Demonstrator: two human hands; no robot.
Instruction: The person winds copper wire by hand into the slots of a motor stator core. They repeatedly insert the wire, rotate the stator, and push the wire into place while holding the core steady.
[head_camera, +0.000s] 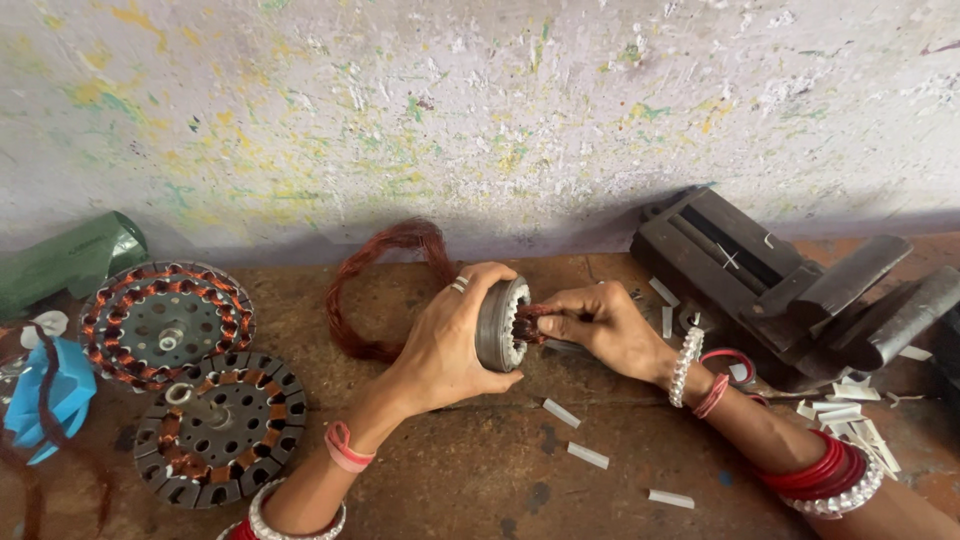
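My left hand (445, 340) grips a small round metal stator core (497, 325) from the left, held on edge above the brown bench. My right hand (600, 325) pinches reddish copper winding wire (528, 322) at the core's open face. A loose hank of copper wire (375, 290) loops behind my left hand, against the wall. Both wrists wear white and red bangles.
Two larger round stators with copper coils (165, 322) (220, 428) lie at the left. A green bundle (65, 260) and blue plastic piece (50, 395) sit far left. A dark metal vise-like tool (790, 285) stands at the right. White paper strips (588, 455) scatter over the bench.
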